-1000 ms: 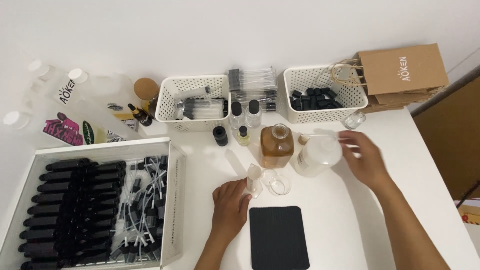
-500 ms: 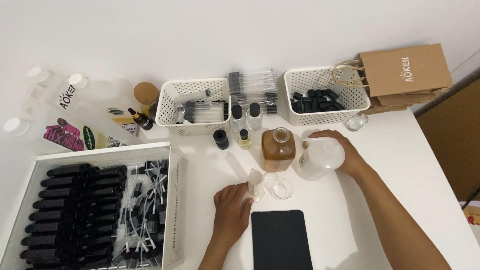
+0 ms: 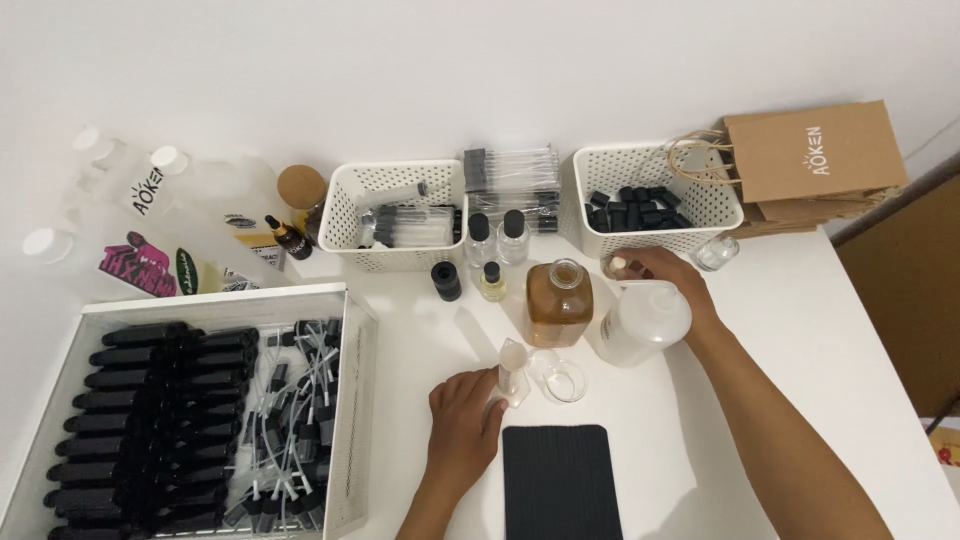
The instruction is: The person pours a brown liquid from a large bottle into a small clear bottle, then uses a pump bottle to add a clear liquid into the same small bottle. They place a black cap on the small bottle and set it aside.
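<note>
Head view, looking down on a white table.

Lower centre: left hand curled loosely around the base of a small clear measuring cylinder, upright, fingers touching its foot. Just right of the cylinder, touching or nearly so, a small clear glass beaker. Below both, at the bottom edge, a black ribbed mat.

Centre right: right hand reaching to the upper centre-right, behind a large translucent white plastic bottle, fingertips pinched around a small pale cap or stopper close to the front wall of the right-hand basket; palm resting against the top of the bottle. Left of that bottle, just beside it, an amber glass bottle with an open neck.

Upper centre: two white perforated baskets, left one with clear tubes, right one with black caps; between them a stack of clear-packed pipettes. In front, small clear bottles with black caps and a loose black cap.

Upper right: brown paper bags, a small glass jar just beside.

Left: white tray full of black bottles and spray pumps. Upper left: large frosted containers with stickers, a cork-lidded jar, a dark dropper bottle.
</note>
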